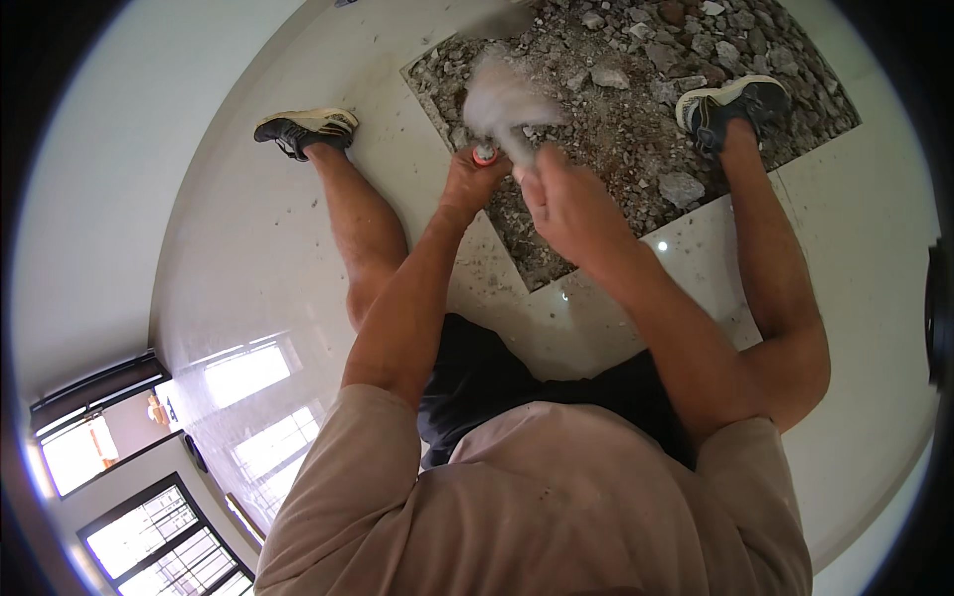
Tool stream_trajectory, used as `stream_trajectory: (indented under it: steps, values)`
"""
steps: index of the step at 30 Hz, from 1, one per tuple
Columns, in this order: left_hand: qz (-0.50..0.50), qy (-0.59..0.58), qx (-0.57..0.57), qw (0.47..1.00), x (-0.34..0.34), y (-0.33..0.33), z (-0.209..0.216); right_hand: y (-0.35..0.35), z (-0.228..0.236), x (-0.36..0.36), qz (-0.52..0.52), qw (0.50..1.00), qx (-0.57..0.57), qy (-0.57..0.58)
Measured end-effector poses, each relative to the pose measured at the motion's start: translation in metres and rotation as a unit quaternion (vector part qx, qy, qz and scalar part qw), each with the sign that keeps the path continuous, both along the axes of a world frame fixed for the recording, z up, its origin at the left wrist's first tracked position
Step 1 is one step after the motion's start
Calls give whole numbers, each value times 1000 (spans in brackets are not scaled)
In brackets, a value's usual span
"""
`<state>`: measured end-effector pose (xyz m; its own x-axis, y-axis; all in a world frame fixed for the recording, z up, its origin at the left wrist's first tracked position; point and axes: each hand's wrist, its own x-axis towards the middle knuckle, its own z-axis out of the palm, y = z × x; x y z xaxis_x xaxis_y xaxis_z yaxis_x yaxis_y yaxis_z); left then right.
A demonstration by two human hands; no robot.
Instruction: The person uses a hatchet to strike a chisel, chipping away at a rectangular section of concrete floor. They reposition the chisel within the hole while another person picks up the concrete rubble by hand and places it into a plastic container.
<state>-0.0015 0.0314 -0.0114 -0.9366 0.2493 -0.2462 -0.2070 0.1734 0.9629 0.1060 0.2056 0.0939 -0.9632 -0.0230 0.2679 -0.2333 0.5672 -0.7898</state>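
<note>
My left hand (469, 185) is wrapped round an upright chisel (485, 154). Its grey struck end and a red-orange ring show above my fingers; the lower part is hidden. In my right hand (576, 207) is the handle of a hammer, whose pale head (505, 101) is smeared by motion just above and beyond the chisel. Both hands are over the near left edge of a broken-up patch of floor (596, 129) full of rubble.
Pale glossy tiles (417, 129) surround the patch, with crumbs scattered on them. A larger grey stone (681, 189) lies near its front edge. My left shoe (308, 129) is on the tiles; my right shoe (735, 104) is at the rubble. A white wall (129, 179) rises at the left.
</note>
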Motion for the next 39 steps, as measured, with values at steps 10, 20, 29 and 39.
stream_trajectory:
  steps: [10,20,29,39]
  values:
    - [96,7,113,989,-2,-12,19,29,-4,65,-115,982,-27,-146]
    - [-67,27,-137,988,11,19,10,32,-11,74,-92,972,-112,-186]
    - [-106,24,-75,991,16,24,6,14,-43,36,-86,993,-67,-37]
    - [-103,-56,-93,989,33,35,27,39,3,66,-112,973,-65,-189]
